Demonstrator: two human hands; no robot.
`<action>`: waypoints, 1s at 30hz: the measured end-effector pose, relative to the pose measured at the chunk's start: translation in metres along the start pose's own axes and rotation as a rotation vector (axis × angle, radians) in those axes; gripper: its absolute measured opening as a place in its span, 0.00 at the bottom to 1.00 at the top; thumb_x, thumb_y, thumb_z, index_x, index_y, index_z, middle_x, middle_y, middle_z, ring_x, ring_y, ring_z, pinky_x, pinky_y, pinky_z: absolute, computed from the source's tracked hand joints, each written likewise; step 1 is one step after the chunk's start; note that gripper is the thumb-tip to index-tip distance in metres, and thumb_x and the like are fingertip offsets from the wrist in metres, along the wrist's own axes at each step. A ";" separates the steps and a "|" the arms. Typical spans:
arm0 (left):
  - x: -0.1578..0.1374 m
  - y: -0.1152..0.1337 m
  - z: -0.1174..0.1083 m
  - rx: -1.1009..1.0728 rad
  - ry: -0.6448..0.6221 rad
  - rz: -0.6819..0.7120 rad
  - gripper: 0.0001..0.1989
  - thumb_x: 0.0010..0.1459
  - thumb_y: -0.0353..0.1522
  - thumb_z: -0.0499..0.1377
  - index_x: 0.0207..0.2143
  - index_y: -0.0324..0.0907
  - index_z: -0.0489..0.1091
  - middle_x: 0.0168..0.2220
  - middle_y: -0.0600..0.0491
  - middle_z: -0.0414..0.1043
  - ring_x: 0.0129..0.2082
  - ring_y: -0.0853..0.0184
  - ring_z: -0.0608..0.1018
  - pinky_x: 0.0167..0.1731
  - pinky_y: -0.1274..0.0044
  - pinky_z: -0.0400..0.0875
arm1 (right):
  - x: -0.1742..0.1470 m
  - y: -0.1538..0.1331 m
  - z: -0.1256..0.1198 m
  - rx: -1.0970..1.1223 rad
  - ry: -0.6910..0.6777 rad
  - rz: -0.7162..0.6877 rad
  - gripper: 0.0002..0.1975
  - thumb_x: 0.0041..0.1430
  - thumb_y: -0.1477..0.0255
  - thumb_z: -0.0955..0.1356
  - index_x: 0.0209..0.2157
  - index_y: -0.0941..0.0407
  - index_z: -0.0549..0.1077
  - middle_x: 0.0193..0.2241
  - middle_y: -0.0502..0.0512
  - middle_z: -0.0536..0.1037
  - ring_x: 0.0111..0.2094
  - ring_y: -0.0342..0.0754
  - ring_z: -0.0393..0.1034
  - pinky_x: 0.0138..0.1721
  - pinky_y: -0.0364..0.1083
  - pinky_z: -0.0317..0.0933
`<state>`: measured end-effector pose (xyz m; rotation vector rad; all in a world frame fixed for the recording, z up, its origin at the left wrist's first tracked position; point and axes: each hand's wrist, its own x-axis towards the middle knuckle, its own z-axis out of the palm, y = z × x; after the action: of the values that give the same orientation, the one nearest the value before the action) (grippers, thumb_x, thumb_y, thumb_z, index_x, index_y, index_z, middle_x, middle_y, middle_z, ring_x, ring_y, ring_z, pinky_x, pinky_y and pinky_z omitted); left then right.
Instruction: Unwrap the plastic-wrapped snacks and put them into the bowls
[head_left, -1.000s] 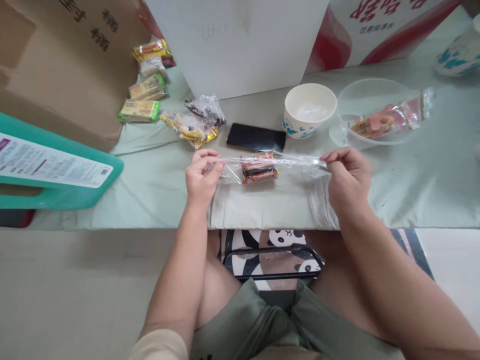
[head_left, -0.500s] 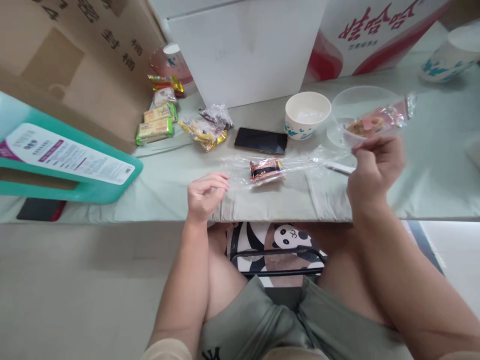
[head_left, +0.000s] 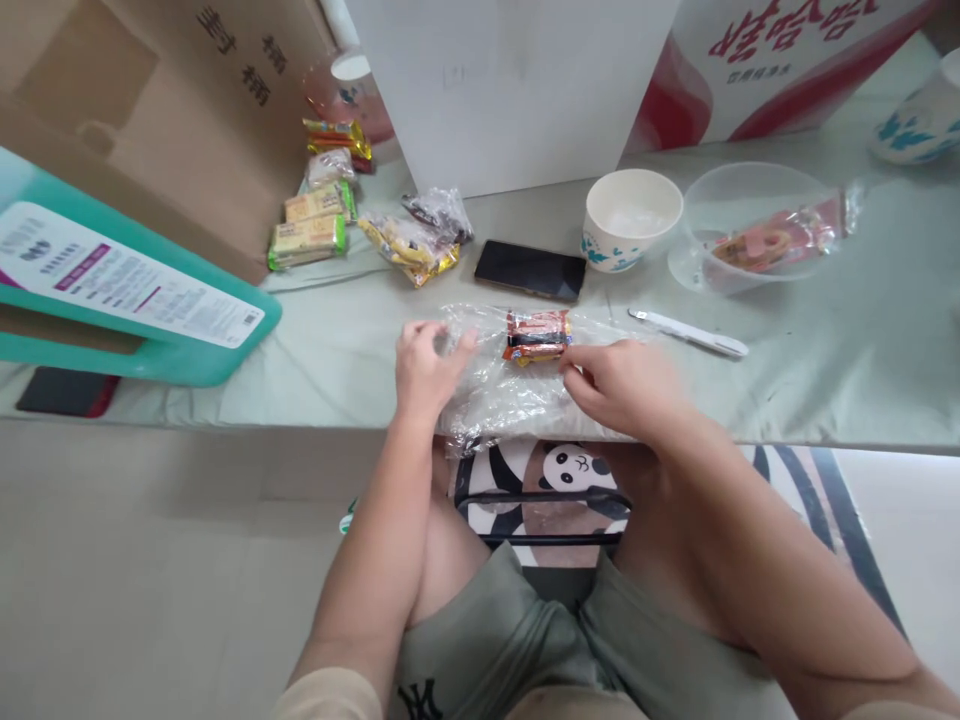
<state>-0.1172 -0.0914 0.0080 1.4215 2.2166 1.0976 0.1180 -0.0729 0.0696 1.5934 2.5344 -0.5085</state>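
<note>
A clear plastic bag (head_left: 499, 395) lies crumpled on the table's near edge with a red and orange snack packet (head_left: 535, 335) inside it. My left hand (head_left: 427, 365) presses on the bag's left end, fingers bent over the film. My right hand (head_left: 619, 385) pinches the bag just right of the packet. A white pen-shaped tool (head_left: 690, 333) lies on the cloth to the right, apart from both hands.
A black phone (head_left: 531, 270), a white paper bowl (head_left: 632, 215) and a clear bowl (head_left: 750, 195) holding a wrapped snack sit behind. Several snack packets (head_left: 409, 245) lie at the left by a cardboard box (head_left: 150, 120). A teal stool (head_left: 112, 300) overlaps the table's left edge.
Both hands let the stretched bag drop onto the table. My right hand set down the white tool, then came back left to the bag. My left hand moved forward onto it.
</note>
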 end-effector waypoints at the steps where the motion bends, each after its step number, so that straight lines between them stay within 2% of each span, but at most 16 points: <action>1: 0.000 0.002 0.003 0.026 -0.075 0.011 0.14 0.49 0.43 0.68 0.31 0.42 0.76 0.45 0.43 0.74 0.51 0.51 0.74 0.59 0.59 0.66 | -0.001 0.003 -0.003 0.016 -0.079 -0.029 0.16 0.64 0.68 0.60 0.34 0.52 0.79 0.28 0.57 0.80 0.29 0.51 0.71 0.29 0.47 0.47; 3: 0.000 0.008 0.008 -0.024 -0.202 0.025 0.11 0.50 0.40 0.67 0.24 0.43 0.73 0.43 0.45 0.74 0.50 0.52 0.75 0.58 0.60 0.67 | -0.003 0.009 -0.003 0.031 -0.205 -0.049 0.16 0.64 0.68 0.60 0.30 0.53 0.77 0.28 0.57 0.80 0.30 0.51 0.71 0.29 0.47 0.49; 4: -0.001 0.012 0.011 -0.107 -0.245 0.015 0.11 0.51 0.37 0.66 0.21 0.43 0.71 0.41 0.46 0.74 0.48 0.54 0.76 0.56 0.62 0.68 | -0.003 0.012 0.000 0.032 -0.217 -0.010 0.16 0.65 0.67 0.60 0.30 0.53 0.77 0.29 0.57 0.80 0.30 0.52 0.71 0.29 0.47 0.50; 6: -0.002 0.020 0.015 -0.379 -0.314 -0.061 0.12 0.51 0.34 0.63 0.18 0.43 0.67 0.36 0.49 0.73 0.45 0.57 0.77 0.53 0.65 0.71 | -0.001 0.018 0.009 0.053 -0.089 0.109 0.15 0.65 0.64 0.61 0.37 0.54 0.77 0.31 0.59 0.81 0.32 0.55 0.73 0.29 0.48 0.54; 8: -0.003 0.029 0.019 -0.713 -0.410 -0.193 0.13 0.48 0.33 0.63 0.16 0.43 0.63 0.32 0.50 0.72 0.45 0.58 0.78 0.51 0.66 0.73 | 0.003 0.023 0.021 0.154 0.162 0.121 0.18 0.64 0.62 0.63 0.48 0.55 0.75 0.40 0.63 0.81 0.38 0.59 0.76 0.35 0.52 0.64; 10: -0.002 0.038 0.021 -1.001 -0.569 -0.345 0.12 0.45 0.33 0.63 0.16 0.42 0.63 0.32 0.49 0.74 0.45 0.57 0.79 0.50 0.66 0.75 | 0.009 0.026 0.031 0.306 0.337 -0.039 0.26 0.59 0.64 0.67 0.59 0.56 0.69 0.54 0.66 0.76 0.51 0.62 0.74 0.47 0.58 0.69; 12: -0.001 0.045 0.023 -1.191 -0.717 -0.469 0.10 0.43 0.33 0.64 0.18 0.42 0.66 0.35 0.48 0.77 0.45 0.55 0.81 0.50 0.65 0.77 | 0.016 0.026 0.039 0.451 0.363 -0.215 0.35 0.55 0.66 0.69 0.65 0.54 0.63 0.62 0.67 0.69 0.62 0.63 0.67 0.59 0.61 0.66; 13: 0.000 0.048 0.023 -1.259 -0.757 -0.509 0.08 0.42 0.33 0.64 0.19 0.41 0.67 0.37 0.47 0.79 0.46 0.54 0.81 0.51 0.64 0.78 | 0.020 0.026 0.041 0.516 0.352 -0.259 0.38 0.54 0.68 0.70 0.66 0.52 0.61 0.64 0.66 0.66 0.65 0.63 0.64 0.62 0.62 0.63; 15: 0.003 0.052 0.022 -1.369 -0.756 -0.548 0.06 0.42 0.33 0.63 0.20 0.41 0.68 0.42 0.46 0.81 0.50 0.51 0.81 0.53 0.61 0.78 | 0.028 0.023 0.043 0.655 0.363 -0.251 0.39 0.52 0.70 0.71 0.66 0.51 0.60 0.64 0.65 0.66 0.66 0.63 0.62 0.65 0.63 0.61; 18: 0.008 0.055 0.018 -1.449 -0.664 -0.535 0.08 0.44 0.33 0.62 0.19 0.42 0.66 0.47 0.48 0.81 0.56 0.46 0.79 0.53 0.57 0.78 | 0.040 0.016 0.041 1.005 0.427 -0.170 0.37 0.51 0.69 0.72 0.62 0.50 0.62 0.60 0.63 0.70 0.61 0.61 0.67 0.62 0.61 0.64; 21: 0.010 0.058 0.014 -1.469 -0.615 -0.470 0.15 0.47 0.36 0.64 0.17 0.42 0.60 0.49 0.51 0.81 0.61 0.45 0.76 0.51 0.58 0.79 | 0.049 0.011 0.037 1.468 0.447 -0.086 0.35 0.48 0.67 0.74 0.58 0.48 0.64 0.52 0.57 0.75 0.50 0.54 0.72 0.52 0.55 0.70; 24: 0.006 0.062 0.012 -1.503 -0.596 -0.413 0.23 0.48 0.39 0.65 0.16 0.41 0.54 0.49 0.53 0.80 0.61 0.46 0.76 0.50 0.60 0.80 | 0.053 0.011 0.033 1.837 0.430 0.043 0.27 0.46 0.67 0.73 0.50 0.49 0.68 0.41 0.52 0.76 0.39 0.49 0.72 0.40 0.49 0.71; 26: 0.002 0.065 0.013 -1.512 -0.543 -0.371 0.24 0.50 0.39 0.64 0.16 0.41 0.51 0.48 0.54 0.80 0.60 0.49 0.76 0.49 0.62 0.80 | 0.053 0.016 0.031 2.006 0.433 0.098 0.25 0.44 0.66 0.73 0.47 0.50 0.69 0.38 0.51 0.77 0.38 0.49 0.72 0.36 0.48 0.69; 30: -0.003 0.068 0.019 -1.546 -0.446 -0.322 0.24 0.53 0.38 0.62 0.18 0.41 0.49 0.45 0.54 0.79 0.57 0.55 0.78 0.46 0.68 0.80 | 0.045 0.039 0.025 2.156 0.473 0.122 0.24 0.42 0.63 0.74 0.44 0.50 0.70 0.39 0.51 0.79 0.43 0.52 0.74 0.40 0.49 0.71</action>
<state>-0.0607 -0.0701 0.0443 0.4602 0.6922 1.5270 0.1304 -0.0274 0.0259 1.9140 1.1500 -3.7792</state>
